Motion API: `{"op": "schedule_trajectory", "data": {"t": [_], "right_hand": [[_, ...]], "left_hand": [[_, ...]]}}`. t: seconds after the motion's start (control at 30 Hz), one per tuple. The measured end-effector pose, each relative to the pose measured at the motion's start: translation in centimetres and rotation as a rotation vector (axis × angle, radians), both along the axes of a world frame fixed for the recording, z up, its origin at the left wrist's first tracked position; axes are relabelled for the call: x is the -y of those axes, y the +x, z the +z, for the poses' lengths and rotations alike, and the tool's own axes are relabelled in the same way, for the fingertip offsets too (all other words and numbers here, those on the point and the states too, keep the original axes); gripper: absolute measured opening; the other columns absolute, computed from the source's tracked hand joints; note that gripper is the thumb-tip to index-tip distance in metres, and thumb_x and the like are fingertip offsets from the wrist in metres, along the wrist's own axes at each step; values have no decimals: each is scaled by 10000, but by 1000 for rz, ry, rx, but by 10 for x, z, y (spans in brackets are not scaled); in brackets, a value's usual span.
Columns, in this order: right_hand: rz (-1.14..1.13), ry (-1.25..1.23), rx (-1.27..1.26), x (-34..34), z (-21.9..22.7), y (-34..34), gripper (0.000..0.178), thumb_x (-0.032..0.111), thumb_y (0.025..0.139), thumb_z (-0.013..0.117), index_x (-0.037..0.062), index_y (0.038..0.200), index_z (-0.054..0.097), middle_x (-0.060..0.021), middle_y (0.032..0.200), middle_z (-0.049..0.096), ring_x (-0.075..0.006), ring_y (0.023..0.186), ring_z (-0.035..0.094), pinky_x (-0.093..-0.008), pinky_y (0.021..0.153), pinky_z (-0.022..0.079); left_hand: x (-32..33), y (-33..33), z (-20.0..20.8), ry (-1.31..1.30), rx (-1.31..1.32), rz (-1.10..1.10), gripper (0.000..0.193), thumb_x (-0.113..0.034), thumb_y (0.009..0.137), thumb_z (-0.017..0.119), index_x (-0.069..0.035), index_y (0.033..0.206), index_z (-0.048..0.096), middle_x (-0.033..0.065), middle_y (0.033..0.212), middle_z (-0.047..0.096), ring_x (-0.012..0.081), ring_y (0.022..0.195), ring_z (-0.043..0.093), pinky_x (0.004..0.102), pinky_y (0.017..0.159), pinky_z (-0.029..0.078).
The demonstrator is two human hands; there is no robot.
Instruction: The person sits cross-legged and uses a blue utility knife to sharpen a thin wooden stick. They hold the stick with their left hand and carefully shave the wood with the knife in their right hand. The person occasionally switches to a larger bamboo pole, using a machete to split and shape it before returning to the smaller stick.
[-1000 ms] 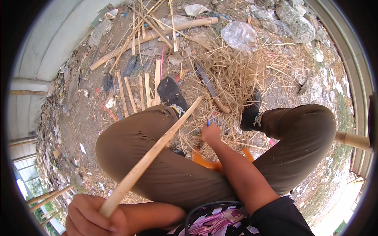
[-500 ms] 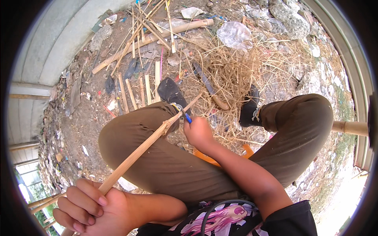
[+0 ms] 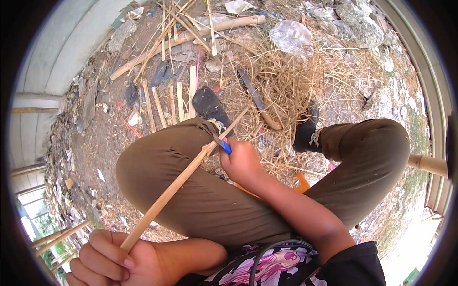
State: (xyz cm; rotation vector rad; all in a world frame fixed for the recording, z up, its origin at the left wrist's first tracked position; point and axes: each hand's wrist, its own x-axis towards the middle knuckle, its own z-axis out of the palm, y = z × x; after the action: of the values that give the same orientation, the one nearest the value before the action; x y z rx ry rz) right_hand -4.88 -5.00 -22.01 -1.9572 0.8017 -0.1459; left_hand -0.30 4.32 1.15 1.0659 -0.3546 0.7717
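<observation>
Pale tan, slender wooden strip [image 3: 169, 193] slants over the brown-trousered left leg [image 3: 148, 162], its near end wrapped in the curled fingers of the left hand [image 3: 112, 260], while the right hand [image 3: 242, 162] grips a small blue-handled knife [image 3: 226, 147], metal blade [image 3: 216, 139] against the strip toward its far end.

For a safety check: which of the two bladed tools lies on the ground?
The long, grey-bladed, wooden-handled machete, lying beside dry straw; the other, the blue-handled knife, is gripped in the right hand.
</observation>
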Motion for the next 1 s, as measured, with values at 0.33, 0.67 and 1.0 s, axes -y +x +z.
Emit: {"op": "schedule_trajectory", "data": {"t": [0.33, 0.67, 1.0], "right_hand": [[100, 35, -163, 18, -10, 6, 233, 212, 842, 563, 20, 790, 685, -244, 715, 641, -423, 706, 648, -498, 670, 528], [76, 62, -259, 26, -6, 10, 247, 238, 847, 580, 26, 872, 703, -228, 778, 671, -397, 773, 670, -480, 743, 538], [-167, 268, -316, 42, -88, 2, 329, 268, 884, 585, -45, 859, 683, -256, 767, 662, -425, 761, 668, -479, 711, 536]], "left_hand": [[-5, -2, -4, -50, 141, -349, 548, -647, 938, 421, -178, 661, 371, -90, 562, 252, 40, 421, 228, 197, 345, 210], [9, -5, 0, 109, 71, 95, 570, -668, 940, 376, -174, 655, 377, -110, 530, 234, 29, 399, 208, 172, 337, 180], [19, -16, 0, -53, 197, -405, 512, -622, 934, 469, -185, 679, 392, -112, 520, 237, 10, 381, 206, 173, 319, 193]]}}
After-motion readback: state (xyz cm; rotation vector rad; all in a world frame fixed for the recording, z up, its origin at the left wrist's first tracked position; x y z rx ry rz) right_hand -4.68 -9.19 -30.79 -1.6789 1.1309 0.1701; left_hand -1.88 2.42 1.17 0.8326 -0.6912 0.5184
